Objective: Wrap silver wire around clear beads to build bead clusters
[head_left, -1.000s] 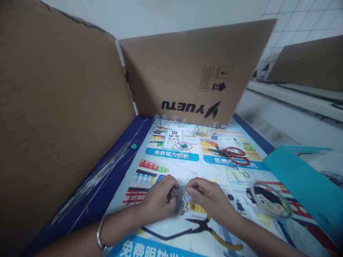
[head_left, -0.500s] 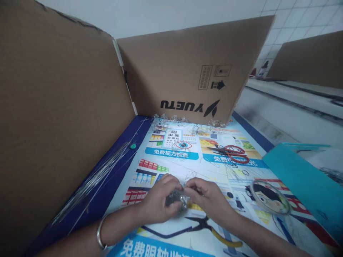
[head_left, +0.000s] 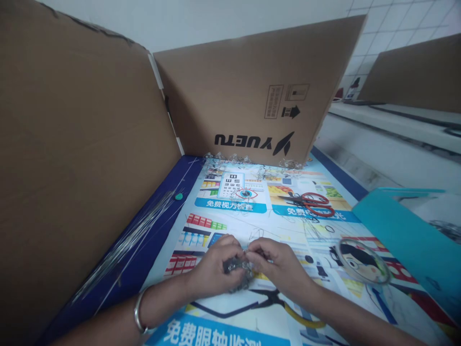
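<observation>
In the head view my left hand [head_left: 212,269] is closed around a small, shiny silver wire piece [head_left: 240,282], partly hidden by the fingers. My right hand [head_left: 275,259] meets it from the right, thumb and forefinger pinched at the piece's upper edge. Whatever sits between those fingertips is too small to make out, perhaps a wire end. Just below the hands lie pliers [head_left: 298,318] with yellow grips, their dark jaws pointing left. Scissors with red handles [head_left: 317,204] rest farther off on the printed sheet [head_left: 230,226].
Long thin wires [head_left: 133,240] lie along the left side near a green lump [head_left: 178,196]. A ring-shaped wire coil [head_left: 387,274] and a turquoise box [head_left: 406,240] stand right. Bent wire pieces [head_left: 234,159] line the back cardboard panel [head_left: 245,91]; another panel [head_left: 79,144] rises left.
The wire piece has turned slightly within my left hand, and its lower part hangs a little lower. My right fingertips have shifted slightly left. The camera view has moved a little.
</observation>
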A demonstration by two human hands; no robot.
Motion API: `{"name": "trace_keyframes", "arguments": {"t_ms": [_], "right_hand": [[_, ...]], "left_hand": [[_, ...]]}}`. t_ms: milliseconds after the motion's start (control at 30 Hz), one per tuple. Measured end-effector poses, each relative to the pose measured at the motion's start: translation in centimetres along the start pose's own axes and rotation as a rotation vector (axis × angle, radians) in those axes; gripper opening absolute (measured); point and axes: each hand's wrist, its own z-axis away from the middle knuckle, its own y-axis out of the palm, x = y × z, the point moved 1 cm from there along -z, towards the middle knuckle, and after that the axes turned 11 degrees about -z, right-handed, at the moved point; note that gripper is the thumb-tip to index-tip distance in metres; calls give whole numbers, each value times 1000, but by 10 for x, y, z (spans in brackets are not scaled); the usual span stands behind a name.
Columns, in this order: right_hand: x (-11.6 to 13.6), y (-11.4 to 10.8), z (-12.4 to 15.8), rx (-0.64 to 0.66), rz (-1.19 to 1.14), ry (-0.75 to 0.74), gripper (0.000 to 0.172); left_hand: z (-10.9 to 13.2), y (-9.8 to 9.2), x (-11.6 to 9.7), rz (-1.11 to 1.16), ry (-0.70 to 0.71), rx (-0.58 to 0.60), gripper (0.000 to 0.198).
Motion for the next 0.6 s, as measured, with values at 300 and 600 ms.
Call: {"name": "trace_keyframes", "arguments": {"t_ms": [300, 600], "right_hand": [[1, 4, 4, 16, -97, 62, 14], [1, 6, 4, 0, -112, 69, 13]], "left_hand": [[1, 0, -3, -6, 22, 36, 17], [8, 5, 1, -80, 37, 18, 19]]}}
